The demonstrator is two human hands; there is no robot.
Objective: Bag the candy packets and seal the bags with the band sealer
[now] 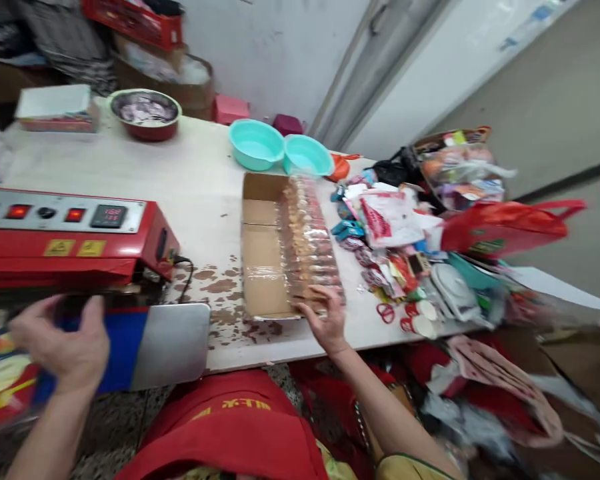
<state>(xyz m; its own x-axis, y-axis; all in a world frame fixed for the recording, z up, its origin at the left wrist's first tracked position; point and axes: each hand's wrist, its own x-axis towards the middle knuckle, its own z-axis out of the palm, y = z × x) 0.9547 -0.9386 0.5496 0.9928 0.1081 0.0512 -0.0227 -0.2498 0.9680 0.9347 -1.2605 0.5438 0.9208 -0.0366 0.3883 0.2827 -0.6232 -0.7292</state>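
Note:
My left hand (67,343) is at the front of a red heat-sealing machine (153,233). Its thumb and forefinger are apart, with no object visible between them; the other fingers are partly hidden. Below this hand lie a blurred, colourful printed surface (10,377) and a blue-and-silver plate (173,343). My right hand (327,320) reaches into the near end of a cardboard box (265,267). Its fingers close on the nearest clear-wrapped packet (313,293). Similar packets (307,227) stand in a row along the box's right side, while bare cardboard shows on the left.
Two turquoise basins (257,143) stand behind the box. A bowl of wrapped pieces (145,117) sits farther left. To the right are piled wrappers (390,213), red scissors (386,312), paper cups (419,325) and a red bag (505,227). A black cord (187,277) leaves the machine.

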